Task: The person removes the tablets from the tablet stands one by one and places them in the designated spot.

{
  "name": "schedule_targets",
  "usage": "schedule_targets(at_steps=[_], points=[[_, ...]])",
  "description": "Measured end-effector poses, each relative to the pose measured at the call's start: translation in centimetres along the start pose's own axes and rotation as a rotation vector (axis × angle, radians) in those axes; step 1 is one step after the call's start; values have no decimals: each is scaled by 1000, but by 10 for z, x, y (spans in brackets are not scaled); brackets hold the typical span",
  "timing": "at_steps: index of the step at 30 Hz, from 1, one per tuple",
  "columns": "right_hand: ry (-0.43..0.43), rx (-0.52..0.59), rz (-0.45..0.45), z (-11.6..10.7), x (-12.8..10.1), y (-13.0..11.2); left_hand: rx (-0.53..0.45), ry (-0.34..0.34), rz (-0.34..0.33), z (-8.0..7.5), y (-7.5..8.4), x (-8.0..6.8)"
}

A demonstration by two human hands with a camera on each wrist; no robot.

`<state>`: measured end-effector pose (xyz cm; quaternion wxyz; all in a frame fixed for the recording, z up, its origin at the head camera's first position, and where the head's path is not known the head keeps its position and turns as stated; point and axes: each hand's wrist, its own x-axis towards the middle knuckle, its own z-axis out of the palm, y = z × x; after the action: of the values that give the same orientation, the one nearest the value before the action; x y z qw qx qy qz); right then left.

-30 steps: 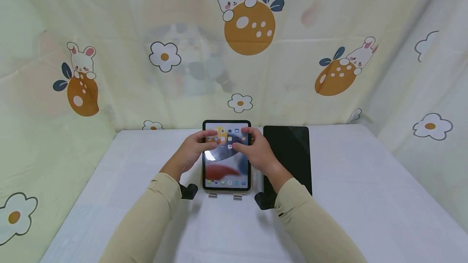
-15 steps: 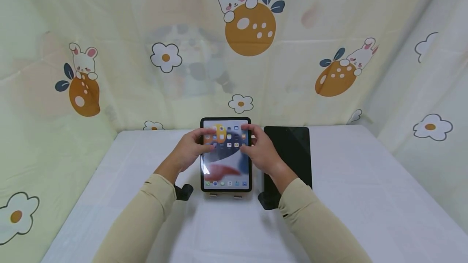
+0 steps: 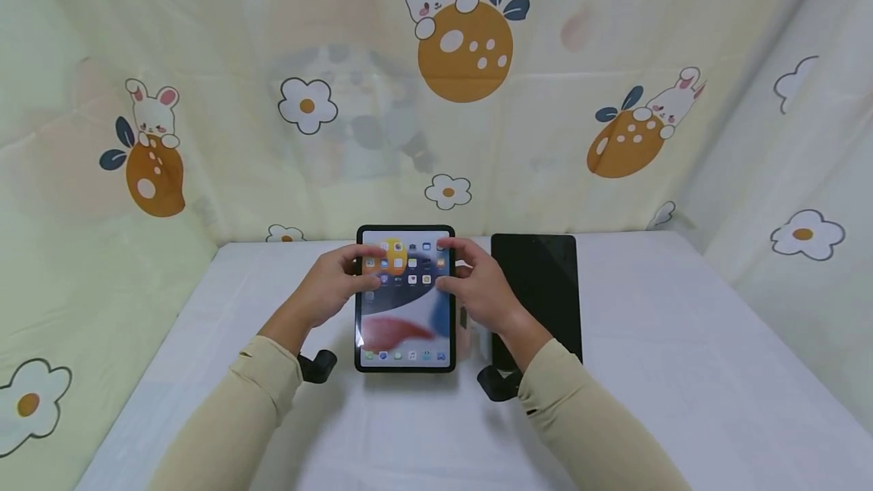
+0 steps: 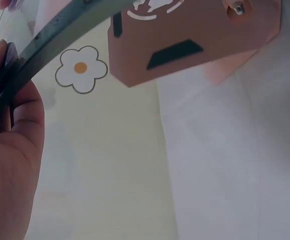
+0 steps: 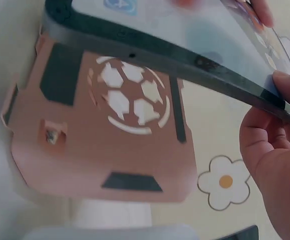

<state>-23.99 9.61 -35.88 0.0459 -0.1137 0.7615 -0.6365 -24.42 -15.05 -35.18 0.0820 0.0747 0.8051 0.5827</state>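
Together, seen from the head, our left hand [image 3: 332, 290] and right hand [image 3: 480, 290] hold the lit tablet [image 3: 405, 298] by its two long edges, each grip closed on it with fingers curled over the rim near the top. Just right of our right grip, a dark tablet [image 3: 539, 279] lies flat on the white counter [image 3: 682, 370]. From the left wrist, our fingers [image 4: 14, 115] wrap the tablet's thin edge [image 4: 59, 35], with a pink stand [image 4: 195, 35] beyond the grip, apart from the tablet. From the right wrist, our fingers [image 5: 280, 125] pinch the tablet's edge [image 5: 185, 55], and the stand [image 5: 109, 135], printed with a football pattern, sits below the grip over the counter.
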Motion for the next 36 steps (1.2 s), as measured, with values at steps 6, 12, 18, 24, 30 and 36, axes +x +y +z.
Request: schedule_targets(at_steps=[6,12,18,24,30,36], points=[[-8,18,-15,12,-3,1,-12,-10,2,-13,-4,-10],[-32,16,-43,21,-5,2,-22,-8,-5,-23,-7,-16],[-52,21,1,31,-9,4,-17,-3,-35,-32,-15,-26],[-74,2,8,41,-13,11,-26,3,-39,-37,-28,-37],[-99,14,17,51,-14,19,-18,3,-68,-42,-39,-45],[-100,-28,21,63,-18,25,-28,6,-65,-46,-52,-52]])
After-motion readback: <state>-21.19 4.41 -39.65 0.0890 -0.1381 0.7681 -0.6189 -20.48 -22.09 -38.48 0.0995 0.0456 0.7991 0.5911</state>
